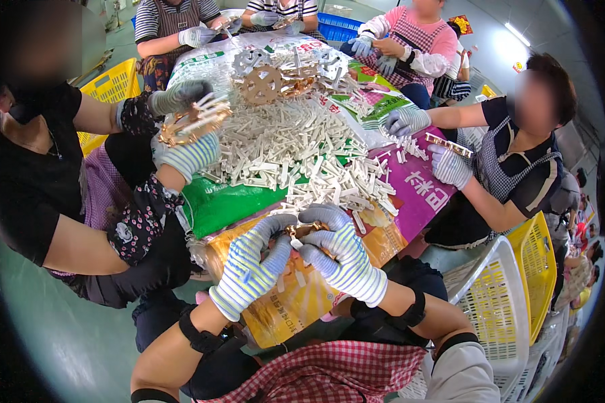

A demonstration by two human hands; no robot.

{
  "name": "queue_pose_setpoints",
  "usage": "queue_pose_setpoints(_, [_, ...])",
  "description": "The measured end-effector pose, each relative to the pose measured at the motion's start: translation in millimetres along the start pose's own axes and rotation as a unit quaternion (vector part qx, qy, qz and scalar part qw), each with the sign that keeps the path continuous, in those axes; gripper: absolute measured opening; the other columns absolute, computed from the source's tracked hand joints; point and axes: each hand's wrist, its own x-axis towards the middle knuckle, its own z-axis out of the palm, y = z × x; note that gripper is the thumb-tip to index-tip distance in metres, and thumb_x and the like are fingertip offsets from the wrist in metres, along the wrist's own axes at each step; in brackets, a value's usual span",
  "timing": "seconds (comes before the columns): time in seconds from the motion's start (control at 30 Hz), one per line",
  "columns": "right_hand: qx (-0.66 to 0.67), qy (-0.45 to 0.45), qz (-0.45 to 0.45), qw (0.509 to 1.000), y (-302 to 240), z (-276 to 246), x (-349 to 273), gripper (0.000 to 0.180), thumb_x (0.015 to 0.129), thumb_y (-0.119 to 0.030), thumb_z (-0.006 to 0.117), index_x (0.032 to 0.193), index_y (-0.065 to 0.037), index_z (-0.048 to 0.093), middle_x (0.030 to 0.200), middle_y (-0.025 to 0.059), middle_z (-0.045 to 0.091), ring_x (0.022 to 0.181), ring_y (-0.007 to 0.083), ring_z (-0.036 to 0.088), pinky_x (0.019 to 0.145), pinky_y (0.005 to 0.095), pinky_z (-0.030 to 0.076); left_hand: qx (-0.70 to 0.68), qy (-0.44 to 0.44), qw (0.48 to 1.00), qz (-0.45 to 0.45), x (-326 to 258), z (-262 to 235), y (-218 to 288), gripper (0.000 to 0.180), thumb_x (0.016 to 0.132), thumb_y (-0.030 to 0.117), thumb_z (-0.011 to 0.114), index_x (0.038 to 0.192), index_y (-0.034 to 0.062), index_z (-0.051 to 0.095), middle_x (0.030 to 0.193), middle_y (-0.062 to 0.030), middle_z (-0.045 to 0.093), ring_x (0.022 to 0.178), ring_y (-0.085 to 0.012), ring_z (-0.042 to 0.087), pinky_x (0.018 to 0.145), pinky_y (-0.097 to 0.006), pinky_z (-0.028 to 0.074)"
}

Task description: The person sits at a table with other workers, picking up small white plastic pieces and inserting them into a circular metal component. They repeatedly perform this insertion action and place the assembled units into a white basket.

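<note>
My left hand (pixel 252 269) and my right hand (pixel 343 252), in striped gloves with grey fingers, meet over the near end of the table. Both are closed round a copper-coloured metal part (pixel 309 230), mostly hidden by the fingers. A small white piece (pixel 296 242) shows at the part's left end, between my fingertips. Just beyond my hands lies a large heap of short white strips (pixel 309 154). Toothed copper-coloured discs (pixel 261 85) and silvery ones (pixel 252 62) rest at the heap's far side.
Printed plastic sheeting (pixel 242 208) covers the table. At left, a co-worker's gloved hand (pixel 191 158) holds a copper-coloured disc with white strips (pixel 195 121). A co-worker at right holds another metal part (pixel 449 145). More people sit at the far end. White (pixel 494 302) and yellow baskets (pixel 534 269) stand at right.
</note>
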Motion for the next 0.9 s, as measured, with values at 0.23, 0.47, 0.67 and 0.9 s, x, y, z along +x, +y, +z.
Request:
queue_pose_setpoints(0.23, [0.072,0.012,0.03,0.997,-2.5,0.2,-4.8,0.018,0.085,-0.02,0.07,0.093,-0.004,0.072,0.122,0.0167,0.06,0.117,0.0361,0.055,0.101,0.0476,0.042,0.014,-0.01,0.998,0.058,-1.6,3.2,-0.4,0.038,0.093,0.003,0.057,0.13,-0.0019,0.058,0.116,-0.011,0.066,0.109,-0.0176,0.064,0.099,-0.032,0.05])
queue_pose_setpoints(0.47, [0.043,-0.004,0.034,0.998,0.1,2.1,-4.6,0.02,0.086,-0.021,0.069,0.091,-0.002,0.071,0.122,0.0176,0.06,0.117,0.037,0.054,0.102,0.0468,0.041,-0.012,-0.009,0.998,0.062,-1.0,2.5,-3.9,0.039,0.093,0.005,0.059,0.131,-0.0014,0.057,0.115,-0.0104,0.066,0.107,-0.016,0.063,0.098,-0.031,0.05])
queue_pose_setpoints(0.67, [0.046,-0.008,0.026,0.999,-4.0,3.1,-3.6,0.022,0.083,-0.023,0.07,0.089,-0.003,0.072,0.121,0.0171,0.061,0.116,0.0372,0.055,0.101,0.049,0.04,0.004,0.01,0.999,0.033,-4.0,5.1,8.9,0.031,0.093,0.011,0.069,0.121,0.0003,0.059,0.109,-0.0075,0.066,0.101,-0.0135,0.063,0.093,-0.03,0.051])
queue_pose_setpoints(0.9, [0.033,-0.022,0.011,0.999,-5.7,1.1,1.9,0.023,0.082,-0.026,0.07,0.087,-0.004,0.073,0.12,0.0168,0.063,0.114,0.0382,0.056,0.1,0.0507,0.041,0.002,0.026,0.999,0.042,1.4,5.0,2.6,0.024,0.094,0.012,0.071,0.112,0.0008,0.06,0.099,-0.0048,0.067,0.091,-0.0107,0.063,0.084,-0.028,0.052])
